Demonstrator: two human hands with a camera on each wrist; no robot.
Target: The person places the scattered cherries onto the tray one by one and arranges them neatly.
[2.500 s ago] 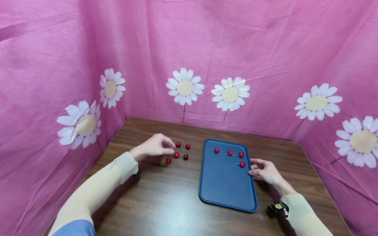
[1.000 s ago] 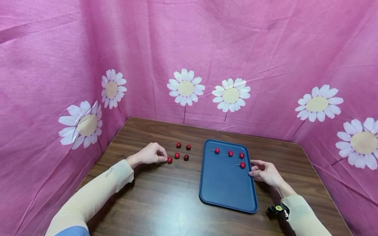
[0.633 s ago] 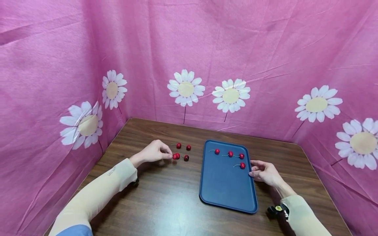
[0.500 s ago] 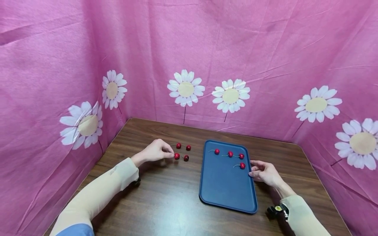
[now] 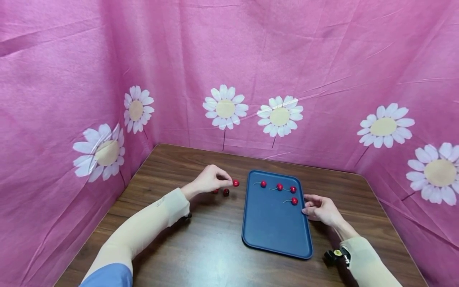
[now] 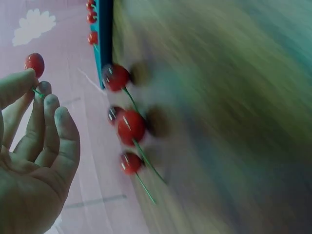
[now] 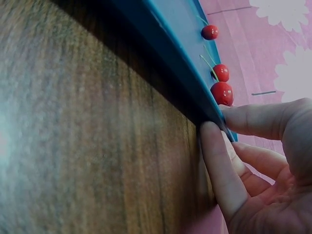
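Note:
My left hand (image 5: 210, 179) pinches a red cherry (image 5: 235, 183) by its green stem between thumb and forefinger, above the table and left of the tray. In the left wrist view the same cherry (image 6: 34, 65) stands over the fingertips, the other fingers loosely bent. Below the hand lie several loose cherries (image 5: 226, 192), partly hidden in the head view; the left wrist view shows them with stems (image 6: 130, 127). My right hand (image 5: 321, 209) holds the right rim of the blue tray (image 5: 276, 231); its fingers (image 7: 222, 170) press against the edge in the right wrist view.
Several cherries lie in the tray's far part, three in a row (image 5: 279, 186) and one nearer the right rim (image 5: 294, 201). The brown wooden table (image 5: 186, 247) is bounded by a pink curtain (image 5: 172, 59) with white flowers.
My left hand first reached to the nearest left cherry, pinched it and raised it off the table. It has since carried it right towards the tray. The right hand stays at the rim.

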